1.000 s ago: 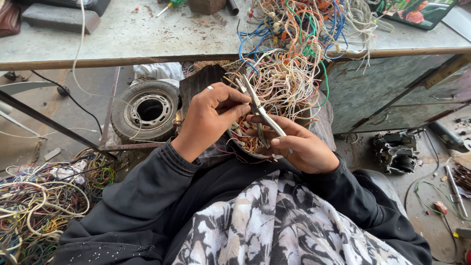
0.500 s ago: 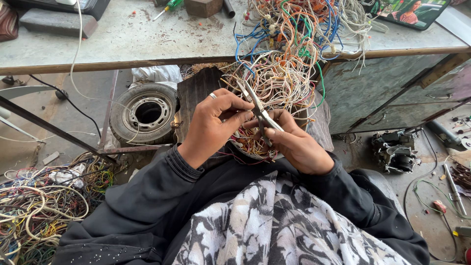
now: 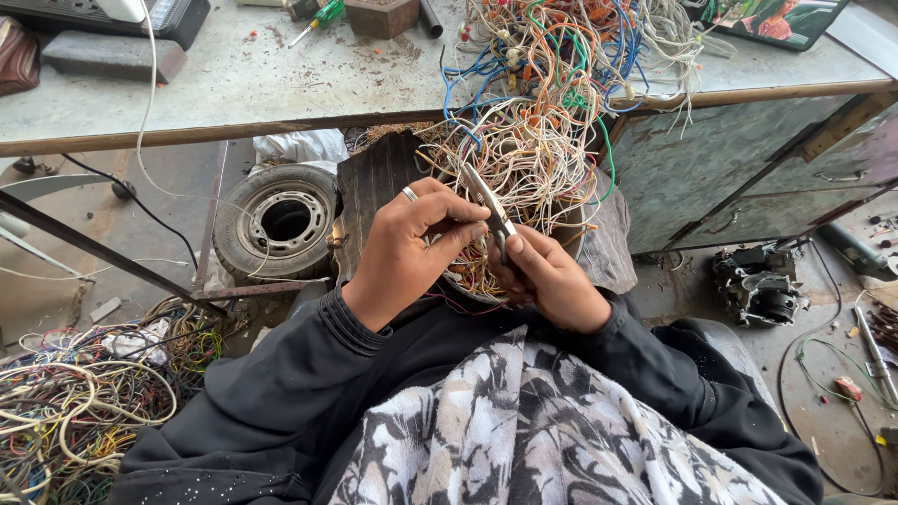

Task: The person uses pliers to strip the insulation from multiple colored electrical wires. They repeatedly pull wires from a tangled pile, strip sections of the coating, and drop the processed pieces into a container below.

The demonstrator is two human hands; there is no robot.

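A person's right hand (image 3: 552,281) is closed round the handles of a pair of metal pliers (image 3: 491,208), the tool's nose pointing up and away into a tangle of thin wires (image 3: 533,154). The left hand (image 3: 412,245), a ring on one finger, pinches a strand against the tool just beside its pivot, thumb and forefinger pressed together. Both hands meet directly below the tangle, over a round bowl (image 3: 572,234) that sits in the lap and holds short cut wire pieces.

The tangle of white, orange, blue and green wires spills off the edge of a worn grey workbench (image 3: 234,84) and hangs down to touch the pliers' tip, so the working strand lies between the two hands. The cut looks best made with the strand held taut by the left fingers, kept clear of the blades, and one wire taken at a time.

Left of the tangle, under the bench, a small tyre on its rim (image 3: 281,222) rests on the floor; farther left and nearer lies a heap of coiled cables (image 3: 75,411). Up on the bench, left of the tangle, lies a green-handled screwdriver (image 3: 318,19). Well to the right of the tangle, a dark metal engine part (image 3: 758,285) sits on the concrete.
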